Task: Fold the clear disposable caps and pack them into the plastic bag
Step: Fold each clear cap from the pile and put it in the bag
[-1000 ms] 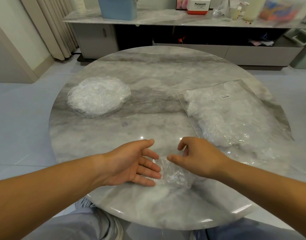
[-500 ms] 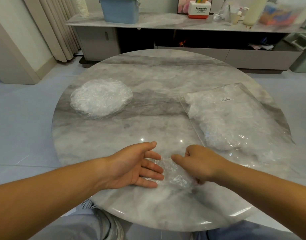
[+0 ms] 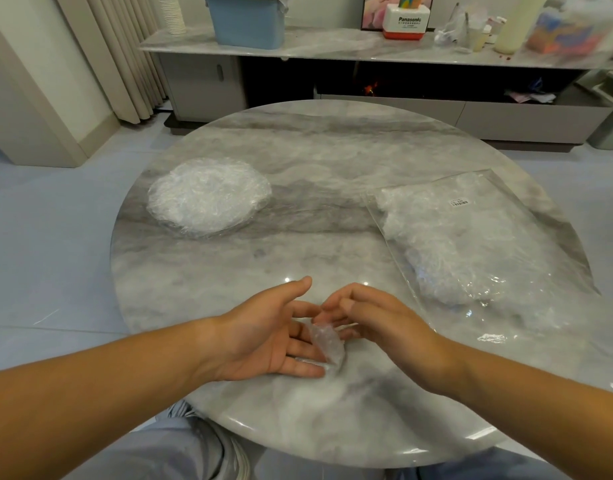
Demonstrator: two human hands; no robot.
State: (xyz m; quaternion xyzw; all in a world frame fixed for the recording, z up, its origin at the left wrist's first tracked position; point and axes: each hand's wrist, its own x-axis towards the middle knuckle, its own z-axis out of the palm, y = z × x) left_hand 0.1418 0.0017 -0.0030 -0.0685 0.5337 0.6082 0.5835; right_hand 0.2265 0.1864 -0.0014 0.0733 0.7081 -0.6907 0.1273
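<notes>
Step in hand: folding one clear cap, by my reading near the end of the fold, since the piece is already a narrow strip.
Folded cap point(image 3: 327, 345): a small crumpled bundle of clear film at the near edge of the tabletop point(image 3: 332, 161), standing tilted between the two hands, its near end down at the stone.
Left hand point(image 3: 263, 336): open, palm turned up and to the right, fingers straight; the cap leans across its fingertips.
Right hand point(image 3: 377, 322): fingers bent inward, their tips meeting the far end of the cap and apparently pinching it; the thumb is mostly hidden, so how firm the hold is cannot be told.
Pile of caps point(image 3: 208, 197): a round, flattened heap, far left on the tabletop, well apart from the hands; these look unfolded and waiting.
Plastic bag point(image 3: 471, 237): lies flat at the right, already bulging with white film, a small label point(image 3: 458, 202) near its far corner. Its near end lies beside the right forearm; whether that mouth gapes open cannot be told.
Next move calls for: pressing the strip flat so it keeps its fold, then carrying it right to the bag's near end and sliding it in while one hand lifts the bag's upper sheet.
Care needed: the film is light and springy and may unfold if released early.
</notes>
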